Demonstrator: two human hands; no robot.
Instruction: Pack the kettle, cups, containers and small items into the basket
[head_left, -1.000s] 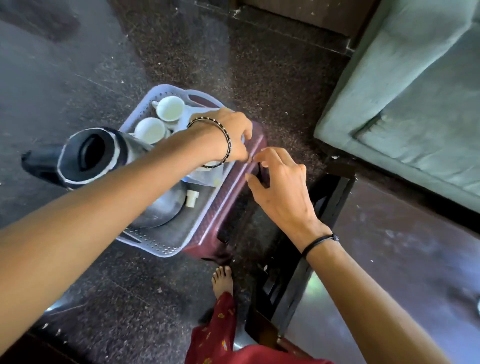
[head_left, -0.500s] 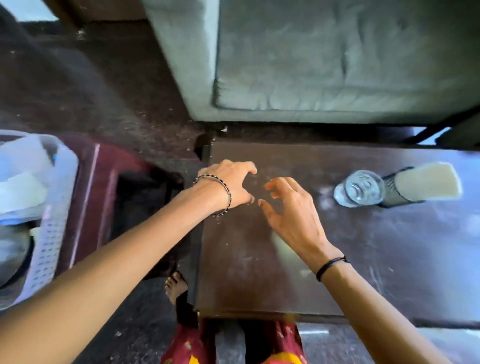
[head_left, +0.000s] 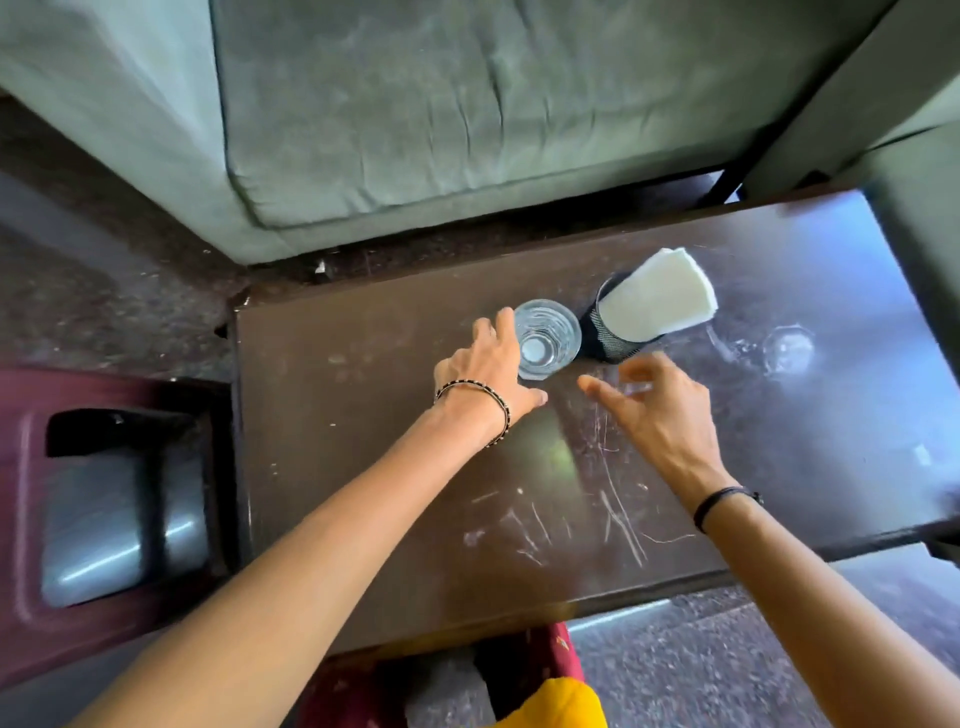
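Note:
A clear drinking glass (head_left: 548, 338) stands upright on the dark brown table (head_left: 363, 441). Right beside it is a black mesh holder (head_left: 613, 340) with white napkins (head_left: 655, 301) sticking out. My left hand (head_left: 483, 374) is at the glass's left side, fingers spread along its wall and thumb just below it, not closed round it. My right hand (head_left: 660, 410) hovers open just in front of the mesh holder, holding nothing. A second clear glass (head_left: 787, 348), blurred, stands further right. The basket is out of view.
A grey-green sofa (head_left: 467, 104) runs along the table's far edge. A maroon plastic stool (head_left: 104, 493) stands against the table's left end. The tabletop near me is scratched. My red and yellow clothing (head_left: 550, 696) shows at the near edge.
The view has swung right, from the basket on the stool to the table. Both hands have moved forward and right across the table, and the left hand has reached the glass.

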